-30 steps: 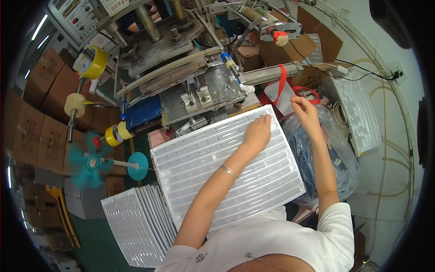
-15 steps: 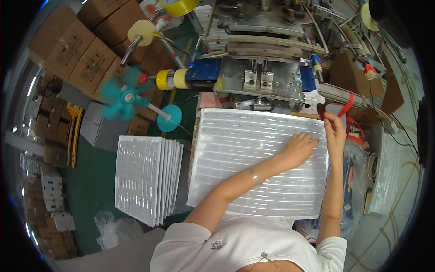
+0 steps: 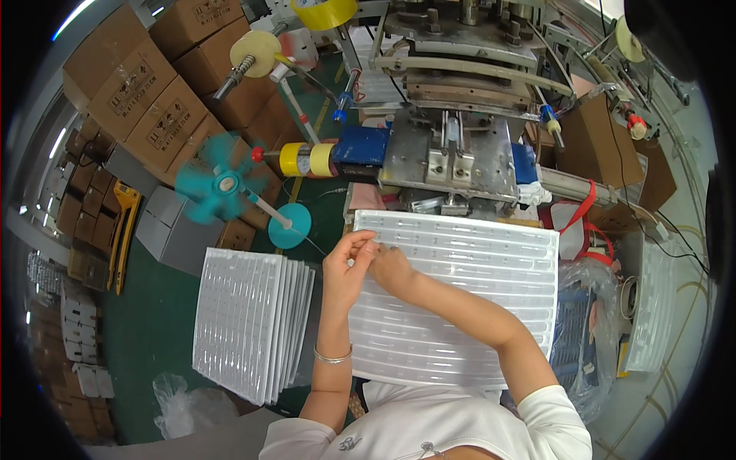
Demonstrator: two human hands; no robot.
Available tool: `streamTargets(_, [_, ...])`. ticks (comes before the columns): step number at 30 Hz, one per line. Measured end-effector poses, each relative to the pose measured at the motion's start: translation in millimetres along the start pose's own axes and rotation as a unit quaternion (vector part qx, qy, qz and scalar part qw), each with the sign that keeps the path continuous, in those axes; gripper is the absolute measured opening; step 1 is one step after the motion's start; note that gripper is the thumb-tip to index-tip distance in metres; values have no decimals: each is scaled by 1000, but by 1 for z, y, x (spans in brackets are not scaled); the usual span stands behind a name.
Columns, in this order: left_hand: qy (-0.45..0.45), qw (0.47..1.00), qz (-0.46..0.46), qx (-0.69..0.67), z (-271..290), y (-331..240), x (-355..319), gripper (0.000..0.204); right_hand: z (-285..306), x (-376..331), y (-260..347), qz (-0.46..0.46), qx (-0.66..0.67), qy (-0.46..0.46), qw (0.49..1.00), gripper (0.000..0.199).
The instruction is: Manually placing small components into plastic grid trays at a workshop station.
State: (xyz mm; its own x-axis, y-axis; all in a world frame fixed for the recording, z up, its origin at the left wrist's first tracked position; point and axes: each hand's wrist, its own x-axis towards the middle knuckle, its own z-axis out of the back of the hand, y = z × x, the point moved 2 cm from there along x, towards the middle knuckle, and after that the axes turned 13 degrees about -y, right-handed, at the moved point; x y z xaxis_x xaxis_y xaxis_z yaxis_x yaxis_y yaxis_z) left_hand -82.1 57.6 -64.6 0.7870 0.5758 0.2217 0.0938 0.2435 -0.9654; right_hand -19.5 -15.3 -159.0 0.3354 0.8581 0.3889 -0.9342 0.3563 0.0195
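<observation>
A white panel with rows of shiny clear strips lies in front of me, its lower edge close to my shirt. My left hand, a bracelet on its wrist, is at the panel's left edge near the far left corner. Its thumb and index finger are closed in a pinch. Reaching across the panel, my right hand has bent fingers that meet the left fingertips. Whatever lies between the fingers is too small or hidden to name. To the left stands a leaning stack of similar panels.
Beyond the panel is a metal press with yellow tape rolls at its left. A teal fan spins at the left, its blades blurred. Cartons are piled behind it. A clear plastic bag and red straps are at the right.
Both hands have moved from the panel's far right corner to its left edge. My right arm now crosses the panel instead of my left. The view has shifted slightly.
</observation>
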Motion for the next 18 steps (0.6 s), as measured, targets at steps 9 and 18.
streamTargets(9, [-24, 993, -116, -20, -71, -21, 44, 24, 91, -35, -65, -245, 320, -124, 907, 22])
streamTargets(18, [-112, 854, -435, 263, -198, -41, 91, 38, 154, -112, -169, -475, 482, -337, 654, 14])
